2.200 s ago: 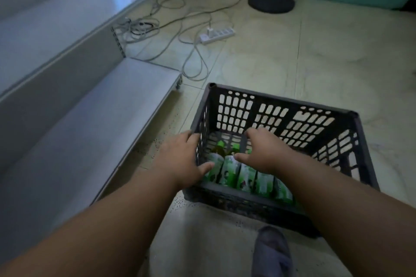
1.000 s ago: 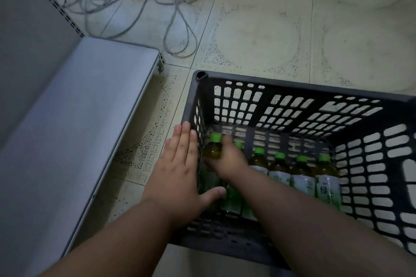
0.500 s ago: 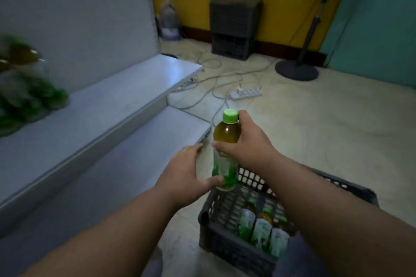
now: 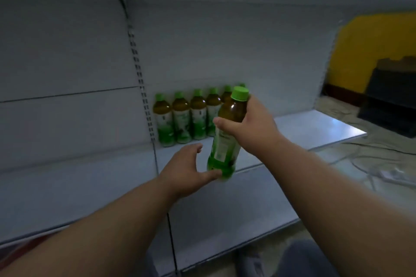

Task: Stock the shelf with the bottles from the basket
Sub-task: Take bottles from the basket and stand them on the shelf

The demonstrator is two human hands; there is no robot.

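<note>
My right hand (image 4: 252,126) grips a green-capped tea bottle (image 4: 227,141) around its upper body, slightly tilted, in front of the grey shelf (image 4: 315,128). My left hand (image 4: 184,171) is below and left of it, fingers spread, thumb touching the bottle's base. Several matching bottles (image 4: 182,119) stand upright in a row at the back of the shelf, just behind the held bottle. The basket is out of view.
A lower shelf board (image 4: 225,213) juts out under my arms. A slotted upright (image 4: 139,78) divides the back panel. A dark crate (image 4: 391,101) sits by the yellow wall at right, with cables (image 4: 382,164) on the floor.
The view has swung from the basket up to the shelf. My right hand has carried the bottle up toward the row of bottles, and my left hand has followed beneath it.
</note>
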